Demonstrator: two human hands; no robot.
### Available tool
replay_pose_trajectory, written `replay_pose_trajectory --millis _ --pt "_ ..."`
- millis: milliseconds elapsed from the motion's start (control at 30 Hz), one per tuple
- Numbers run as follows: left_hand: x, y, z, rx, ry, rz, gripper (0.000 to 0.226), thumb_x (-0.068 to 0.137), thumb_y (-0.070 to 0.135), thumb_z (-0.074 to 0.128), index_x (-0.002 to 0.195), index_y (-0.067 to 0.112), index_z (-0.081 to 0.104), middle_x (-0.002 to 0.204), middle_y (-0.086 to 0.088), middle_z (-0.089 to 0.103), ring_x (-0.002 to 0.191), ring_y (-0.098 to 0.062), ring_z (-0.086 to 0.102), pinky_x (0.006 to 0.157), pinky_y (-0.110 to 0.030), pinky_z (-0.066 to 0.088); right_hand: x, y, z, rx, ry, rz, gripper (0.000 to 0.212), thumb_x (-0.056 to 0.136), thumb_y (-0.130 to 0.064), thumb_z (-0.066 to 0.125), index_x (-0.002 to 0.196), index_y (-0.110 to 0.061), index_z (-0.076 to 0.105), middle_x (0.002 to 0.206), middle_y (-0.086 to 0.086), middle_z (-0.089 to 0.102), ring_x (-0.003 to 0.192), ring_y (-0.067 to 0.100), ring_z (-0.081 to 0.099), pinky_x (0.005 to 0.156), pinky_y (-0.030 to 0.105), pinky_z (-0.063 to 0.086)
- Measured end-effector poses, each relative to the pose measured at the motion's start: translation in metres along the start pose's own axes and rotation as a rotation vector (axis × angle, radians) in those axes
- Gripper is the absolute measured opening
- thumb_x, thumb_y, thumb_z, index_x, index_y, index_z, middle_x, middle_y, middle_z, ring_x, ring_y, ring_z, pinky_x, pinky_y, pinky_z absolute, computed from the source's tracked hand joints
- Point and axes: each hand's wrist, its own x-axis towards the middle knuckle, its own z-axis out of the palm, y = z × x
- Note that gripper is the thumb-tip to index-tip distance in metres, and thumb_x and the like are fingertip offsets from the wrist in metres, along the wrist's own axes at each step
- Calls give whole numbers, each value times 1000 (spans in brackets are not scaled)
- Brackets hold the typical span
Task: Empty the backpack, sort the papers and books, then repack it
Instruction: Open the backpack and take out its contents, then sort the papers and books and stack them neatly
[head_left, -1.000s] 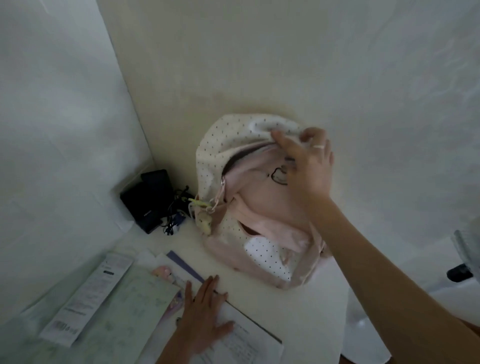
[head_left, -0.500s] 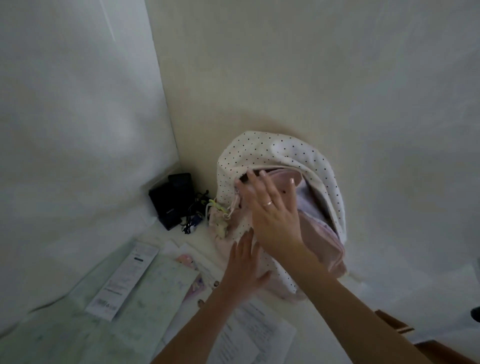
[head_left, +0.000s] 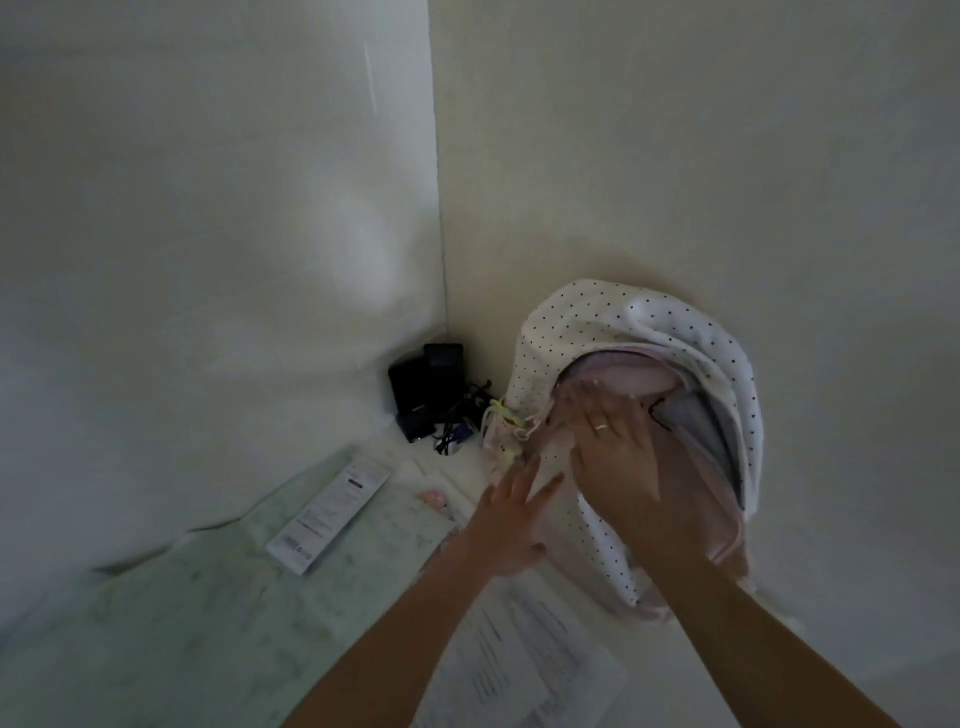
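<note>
Backpack (head_left: 639, 332): soft, limp cloth; likely light. Right hand (head_left: 618, 457) spread flat on its front; left hand (head_left: 511, 525) spread beside. Take by its open rim.

Print on the leaflet (head_left: 329, 513) and papers (head_left: 524, 670) (all blurred) cannot be read.

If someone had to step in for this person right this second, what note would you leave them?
Right hand: fingers straight, pressing the pink front of the backpack by its open top.
Left hand: open, at the backpack's lower front; contact unclear.
Backpack stands against the wall. Papers and a long leaflet lie on the table.
Done: some papers are out.
Left: finish emptying if anything remains inside (hidden), sort, repack.
</note>
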Motion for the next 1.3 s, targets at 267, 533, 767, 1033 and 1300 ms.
replay_pose_trajectory --millis 267,533,767,1033,1300 --pt "-72 -46 -7 -130 163 -248 63 94 38 43 149 23 18 159 -4 -4 147 -21 -1 118 -44 13 -41 -43 -12 317 -66 -115 40 72 -1 47 103 -18 65 103 2 71 100 21 62 104 46 33" --pt "-247 -78 108 -160 225 -713 67 65 59 39 119 20 47 120 -15 64 108 -31 64 73 -36 56 -170 -151 31 512 -1115 -171 94 70 -86 25 129 -50 -40 149 5 -33 127 20 -49 112 47 -12" --pt "-290 -39 147 -451 427 -950 60 78 36 66 129 11 48 129 -7 51 127 -18 39 97 -18 34 -150 -177 21 617 -768 381 84 81 -52 63 148 -22 21 157 8 18 143 28 20 110 46 28" --pt "-303 -67 105 -1163 932 -1552 34 82 18 69 104 1 49 89 -14 62 84 -31 64 83 -41 52 -91 -218 33 1447 -1111 1002 43 83 -30 71 114 -6 53 102 14 65 77 26 66 62 31 56" --pt "-337 -105 88 -1182 1073 -1616 61 70 34 80 109 -2 51 100 -16 58 89 -32 61 82 -45 55 -97 -270 23 1492 -872 919 6 88 -4 54 82 -4 55 67 9 54 59 23 51 53 27 43"
